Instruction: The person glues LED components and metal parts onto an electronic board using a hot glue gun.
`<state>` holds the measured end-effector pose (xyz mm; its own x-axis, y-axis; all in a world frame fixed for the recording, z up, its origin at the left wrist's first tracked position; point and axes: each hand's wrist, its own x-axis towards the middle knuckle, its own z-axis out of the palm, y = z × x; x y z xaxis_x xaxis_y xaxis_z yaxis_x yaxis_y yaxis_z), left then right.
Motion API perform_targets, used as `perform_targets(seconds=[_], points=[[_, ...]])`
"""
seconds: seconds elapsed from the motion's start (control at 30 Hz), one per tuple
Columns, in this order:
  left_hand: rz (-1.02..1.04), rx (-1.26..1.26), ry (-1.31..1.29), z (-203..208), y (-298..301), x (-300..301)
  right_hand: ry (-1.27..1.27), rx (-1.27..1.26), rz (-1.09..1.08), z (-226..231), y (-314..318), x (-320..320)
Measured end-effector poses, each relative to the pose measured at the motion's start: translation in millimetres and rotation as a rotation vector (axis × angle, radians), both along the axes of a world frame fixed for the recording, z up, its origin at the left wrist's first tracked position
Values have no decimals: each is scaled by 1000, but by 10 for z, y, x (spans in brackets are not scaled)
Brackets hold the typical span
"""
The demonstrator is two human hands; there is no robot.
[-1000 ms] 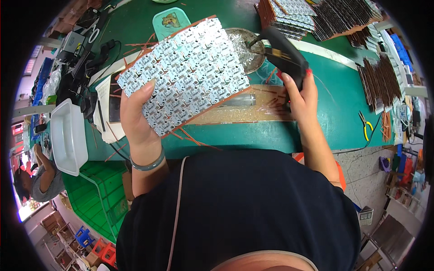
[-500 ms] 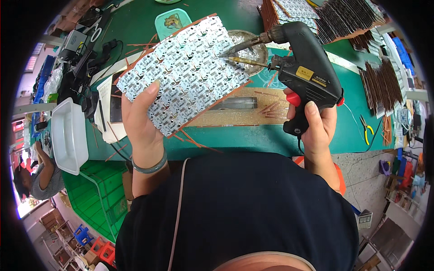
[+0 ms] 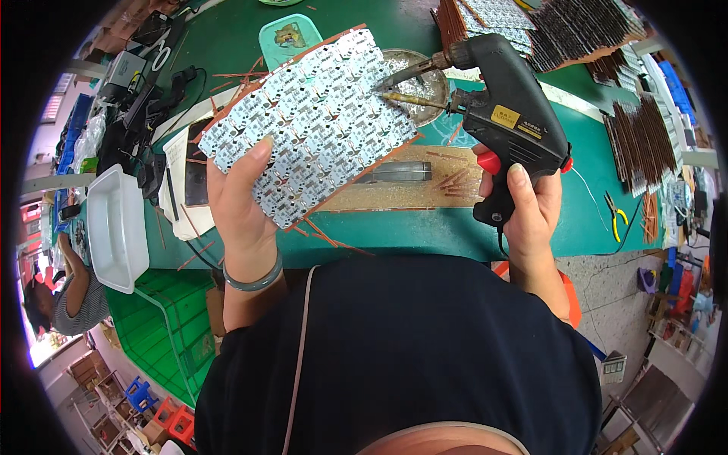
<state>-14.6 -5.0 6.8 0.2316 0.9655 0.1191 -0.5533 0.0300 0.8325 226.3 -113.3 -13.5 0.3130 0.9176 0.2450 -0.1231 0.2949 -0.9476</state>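
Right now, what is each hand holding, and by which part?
Left hand: the circuit board panel, by its lower-left edge. Right hand: the black soldering gun, by its handle.

The board (image 3: 322,125) is white, brown-edged, with a repeating dark pattern. The soldering gun (image 3: 523,106) is black, its trigger (image 3: 489,161) red. Green surface (image 3: 580,208), white tub (image 3: 117,235), yellow-handled pliers (image 3: 619,220).

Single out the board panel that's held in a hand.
The white-patterned panel in the left hand; the others sit in stacks at the picture's upper right.
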Motion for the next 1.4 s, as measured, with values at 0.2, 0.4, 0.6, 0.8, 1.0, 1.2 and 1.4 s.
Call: perform_targets(seconds=[0.2,0.4,0.6,0.8,1.0,1.2,1.4], points=[[-4,-1,-1,-10,24,0,-1,-25,-10,12,3,3],[-7,-25,-3,-13,32,-12,22,-35,-16,-3,-6,7],[-9,-25,13,-7,32,3,47,-29,-40,-10,8,16],[0,-32,27,0,25,7,-49,-38,-26,-19,3,31],[-11,-37,14,1,28,2,42,-33,-28,-7,-3,40],[12,-37,17,6,36,14,-51,-66,-52,-17,-58,93],[0,-31,37,30,39,32,73,53,-12,-6,-48,188]])
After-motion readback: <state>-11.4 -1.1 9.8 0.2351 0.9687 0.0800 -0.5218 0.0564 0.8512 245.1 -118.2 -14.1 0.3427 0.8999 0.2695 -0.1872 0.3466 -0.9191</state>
